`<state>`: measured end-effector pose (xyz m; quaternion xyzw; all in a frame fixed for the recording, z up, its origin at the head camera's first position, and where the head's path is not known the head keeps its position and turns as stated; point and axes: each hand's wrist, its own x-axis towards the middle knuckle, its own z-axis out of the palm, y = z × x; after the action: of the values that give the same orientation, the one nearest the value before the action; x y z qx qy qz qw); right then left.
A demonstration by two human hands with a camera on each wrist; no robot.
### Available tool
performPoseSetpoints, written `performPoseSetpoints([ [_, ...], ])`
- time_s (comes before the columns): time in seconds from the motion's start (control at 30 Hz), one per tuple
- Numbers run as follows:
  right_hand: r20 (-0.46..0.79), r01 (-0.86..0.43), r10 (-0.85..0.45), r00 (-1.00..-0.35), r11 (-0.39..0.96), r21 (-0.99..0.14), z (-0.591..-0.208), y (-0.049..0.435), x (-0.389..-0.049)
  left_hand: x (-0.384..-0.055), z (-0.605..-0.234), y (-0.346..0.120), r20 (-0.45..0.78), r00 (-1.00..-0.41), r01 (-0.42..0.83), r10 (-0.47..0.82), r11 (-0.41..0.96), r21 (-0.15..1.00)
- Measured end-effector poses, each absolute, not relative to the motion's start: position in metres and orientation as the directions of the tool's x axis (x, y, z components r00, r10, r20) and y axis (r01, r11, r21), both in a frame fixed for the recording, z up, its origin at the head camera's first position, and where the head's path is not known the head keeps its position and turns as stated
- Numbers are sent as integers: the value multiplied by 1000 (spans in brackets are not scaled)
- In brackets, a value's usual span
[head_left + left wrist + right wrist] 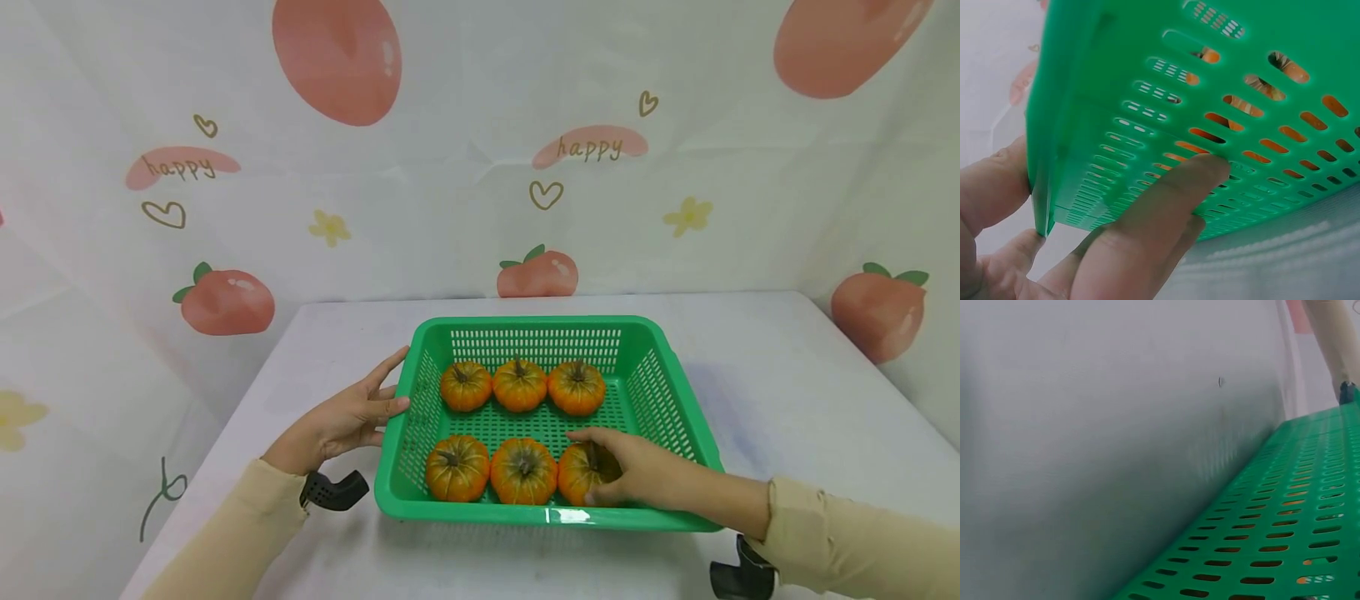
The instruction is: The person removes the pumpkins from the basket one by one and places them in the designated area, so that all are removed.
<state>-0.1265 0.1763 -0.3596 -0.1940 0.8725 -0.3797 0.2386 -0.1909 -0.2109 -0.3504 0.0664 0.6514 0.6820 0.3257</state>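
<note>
Right hand (637,475) curled over the front-right pumpkin (581,473), lower center of frame, inside the green basket (525,517). Left hand (348,417), fingers straight, pressed flat against the basket's left wall. Five other pumpkins sat in two rows; basket rested on white table (787,375).

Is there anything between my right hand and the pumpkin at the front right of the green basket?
Nothing visible. The right hand already rests on that pumpkin inside the green basket, fingers curved over its top, with no other pumpkin between them.
</note>
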Motion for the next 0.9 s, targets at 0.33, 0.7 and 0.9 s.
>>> performPoseSetpoints([
  [0.33,-267,-173,-530,-805,641,-748,-362,176,-128,-191,-350,-211,-334,-778,-365,532,50,930],
  [0.7,-263,-192,-538,-801,647,-738,-361,177,-128,-190,-349,-212,-340,-779,-371,528,49,927],
  [0.9,-253,-203,-544,-800,642,-740,-360,177,-128,-191,-349,-212,-338,-775,-372,534,47,927],
])
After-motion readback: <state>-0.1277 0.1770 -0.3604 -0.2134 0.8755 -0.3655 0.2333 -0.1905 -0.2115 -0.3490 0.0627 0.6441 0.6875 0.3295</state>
